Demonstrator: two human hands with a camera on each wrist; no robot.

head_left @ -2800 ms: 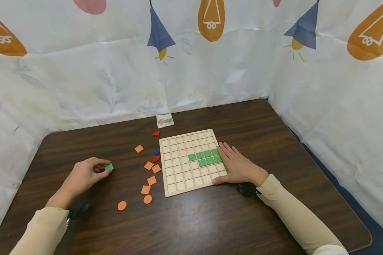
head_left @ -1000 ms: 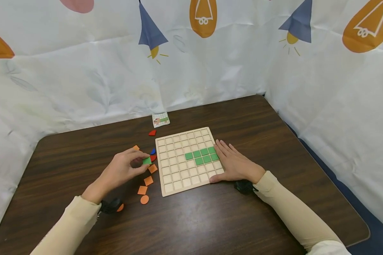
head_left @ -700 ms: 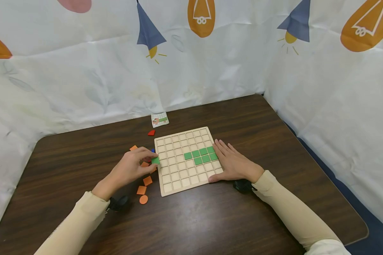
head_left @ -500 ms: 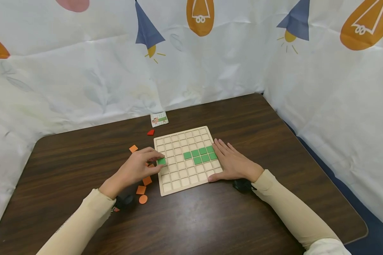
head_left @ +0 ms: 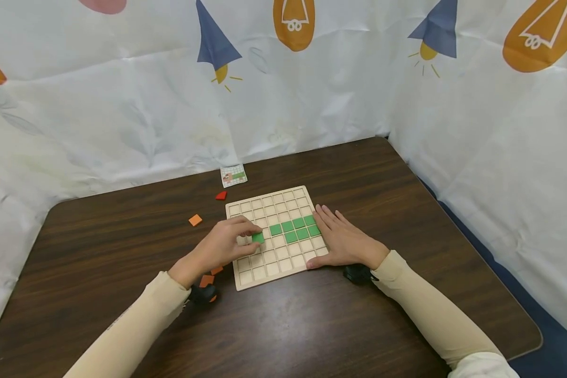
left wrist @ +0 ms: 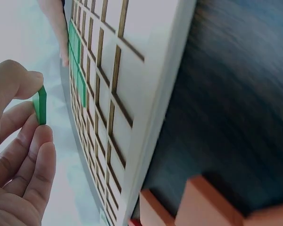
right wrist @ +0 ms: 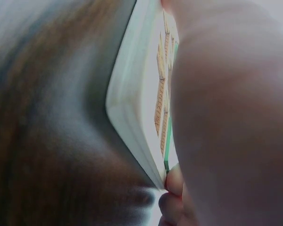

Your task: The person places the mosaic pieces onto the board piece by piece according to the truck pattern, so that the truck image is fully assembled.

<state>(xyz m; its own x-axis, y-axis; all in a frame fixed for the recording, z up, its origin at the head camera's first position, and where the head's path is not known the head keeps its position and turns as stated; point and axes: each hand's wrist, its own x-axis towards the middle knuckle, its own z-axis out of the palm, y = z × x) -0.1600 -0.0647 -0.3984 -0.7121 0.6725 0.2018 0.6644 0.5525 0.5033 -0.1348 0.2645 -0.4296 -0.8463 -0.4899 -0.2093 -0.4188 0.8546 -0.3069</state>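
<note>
Between thumb and fingertips my left hand (head_left: 225, 242) pinches a green square tile (head_left: 258, 238), held above the left part of a wooden grid board (head_left: 279, 268). The left wrist view shows this green tile (left wrist: 41, 106) on edge, apart from the board (left wrist: 132, 113). Several green tiles (head_left: 297, 229) sit in two rows of cells in the board's right half. My right hand (head_left: 342, 242) rests with straight fingers along the board's right edge; its palm fills much of the right wrist view, beside the board's corner (right wrist: 127, 113).
Left of the board lie an orange square tile (head_left: 196, 220) and a red piece (head_left: 221, 195). More orange pieces (head_left: 207, 281) are partly hidden under my left wrist. A small printed card (head_left: 233, 176) lies at the table's back edge, before a white patterned curtain (head_left: 160, 94).
My left hand has carried the green tile rightward from the table's left side, past the loose pieces, to over the board. The right hand stays at the board's edge. The head view shifts slightly.
</note>
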